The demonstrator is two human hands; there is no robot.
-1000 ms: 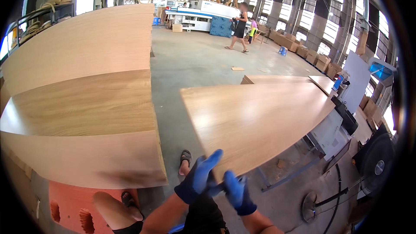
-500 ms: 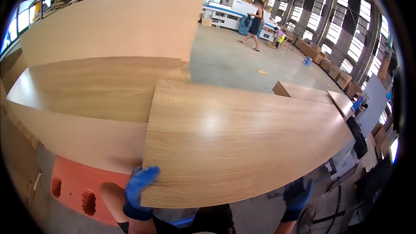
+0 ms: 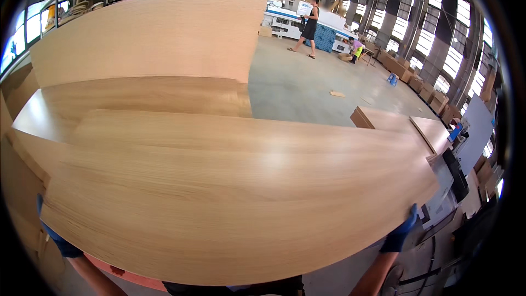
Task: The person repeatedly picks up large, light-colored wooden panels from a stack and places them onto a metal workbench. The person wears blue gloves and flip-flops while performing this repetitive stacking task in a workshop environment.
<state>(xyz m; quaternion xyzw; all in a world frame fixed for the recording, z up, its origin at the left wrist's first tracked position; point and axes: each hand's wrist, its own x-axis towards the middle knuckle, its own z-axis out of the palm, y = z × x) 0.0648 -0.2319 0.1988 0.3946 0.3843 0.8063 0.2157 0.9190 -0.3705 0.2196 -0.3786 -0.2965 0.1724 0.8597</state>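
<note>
A long wood-grain board (image 3: 241, 186) spans the view in front of me. My left hand (image 3: 57, 235), in a blue glove, grips its near left corner. Gloved the same way, my right hand (image 3: 402, 233) holds the near right end, with the thumb up along the edge. The fingers of both hands are largely hidden beneath the board. Behind it lies the top of a stack of similar boards (image 3: 142, 94), which the held board partly covers.
A tall pale stack of panels (image 3: 148, 38) rises behind. At right are more boards (image 3: 389, 118) and a machine (image 3: 438, 200). An orange-red block (image 3: 131, 277) shows below the held board. Two people, one walking (image 3: 309, 27), are farther off near a long white machine (image 3: 290, 24).
The board now extends much farther left, covering more of the stack. My left hand has moved far left to its corner; my right hand has risen slightly and closed on its right end.
</note>
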